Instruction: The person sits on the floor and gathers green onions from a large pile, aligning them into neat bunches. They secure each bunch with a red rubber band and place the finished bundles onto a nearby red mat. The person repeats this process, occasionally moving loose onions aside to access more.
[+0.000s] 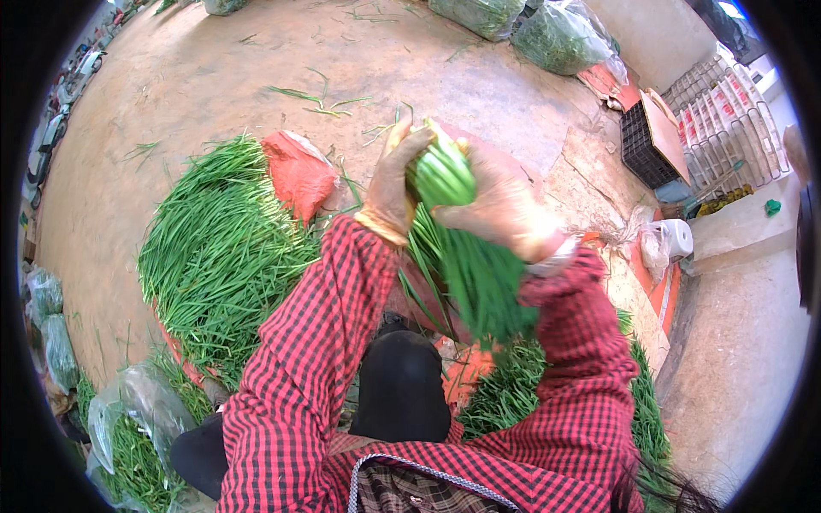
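A bundle of green garlic chives (446, 170) is held up in front of me, its pale cut ends at the top and its leaves hanging down, blurred. My left hand (392, 176) grips its left side near the pale ends. Around the right side curls my right hand (503, 205), also blurred, with the thumb across the front of the stems. On the floor to the left lies a large heap of chives (224, 256) beside a red woven sack (298, 170). More chives (503, 397) lie under my right forearm, partly hidden by the sleeve.
Loose chive leaves (321, 102) are scattered on the concrete floor (211, 77). Filled plastic bags (561, 38) stand at the back right, near a black crate (648, 141) and stacked white crates (725, 115). A clear bag of greens (138, 442) sits at lower left. A white roll (677, 237) rests at right.
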`<state>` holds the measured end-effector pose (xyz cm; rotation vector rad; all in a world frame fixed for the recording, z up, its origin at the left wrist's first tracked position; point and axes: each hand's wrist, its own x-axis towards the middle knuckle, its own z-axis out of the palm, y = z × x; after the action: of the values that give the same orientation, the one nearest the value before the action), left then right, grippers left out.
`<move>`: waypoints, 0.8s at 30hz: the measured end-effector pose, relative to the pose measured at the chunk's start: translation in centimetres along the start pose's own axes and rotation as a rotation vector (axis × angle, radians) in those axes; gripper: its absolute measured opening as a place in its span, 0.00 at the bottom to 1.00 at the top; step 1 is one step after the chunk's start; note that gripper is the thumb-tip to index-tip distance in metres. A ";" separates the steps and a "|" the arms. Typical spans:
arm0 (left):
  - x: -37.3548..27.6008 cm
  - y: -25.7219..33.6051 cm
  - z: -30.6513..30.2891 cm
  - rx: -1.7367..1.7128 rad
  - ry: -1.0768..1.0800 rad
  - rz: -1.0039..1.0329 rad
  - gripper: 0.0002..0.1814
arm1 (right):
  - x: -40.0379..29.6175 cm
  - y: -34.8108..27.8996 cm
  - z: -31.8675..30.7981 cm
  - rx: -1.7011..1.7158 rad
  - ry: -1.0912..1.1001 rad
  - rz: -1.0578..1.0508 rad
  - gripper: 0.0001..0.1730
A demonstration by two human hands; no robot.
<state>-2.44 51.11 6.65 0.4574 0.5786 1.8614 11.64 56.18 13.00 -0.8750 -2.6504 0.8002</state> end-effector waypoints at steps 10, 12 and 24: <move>-8.5 -4.9 -11.8 0.722 0.366 0.030 0.29 | 2.5 7.6 9.9 -0.355 -0.088 0.185 0.55; -9.4 -5.7 -11.0 1.003 0.401 0.031 0.34 | 2.9 9.3 8.8 -0.286 -0.177 0.233 0.58; -8.6 -7.8 -7.6 0.871 0.124 -0.159 0.37 | 0.8 1.9 9.8 -0.171 -0.183 0.226 0.54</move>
<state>2.05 44.06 -4.43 0.8275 1.4734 1.4172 8.17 53.76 3.92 -1.2179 -2.8473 0.7433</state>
